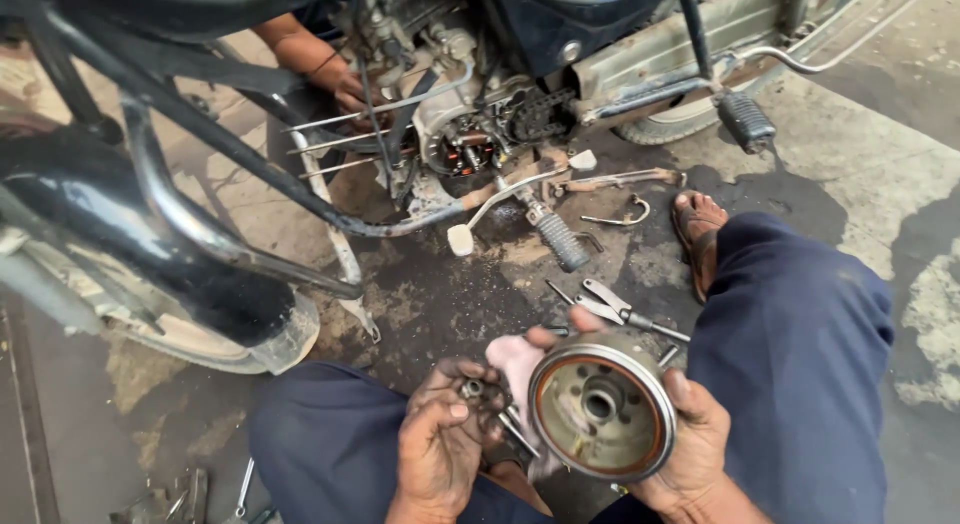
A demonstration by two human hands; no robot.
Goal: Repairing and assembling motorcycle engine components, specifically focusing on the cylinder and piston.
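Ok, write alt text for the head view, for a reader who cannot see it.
A person's right hand holds a round metal engine part with a pinkish rag, while the left hand grips a small metal piece. Beyond their knees, a partly stripped motorcycle stands on oil-stained concrete, tools scattered below.

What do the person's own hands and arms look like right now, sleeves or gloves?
Both hands are bare, no gloves. The left hand is heavily smeared with dark grease across fingers and knuckles; the right hand is grimy too, less so. No sleeves, watch or rings show at either wrist. Dark blue trousers cover the knees beside them.
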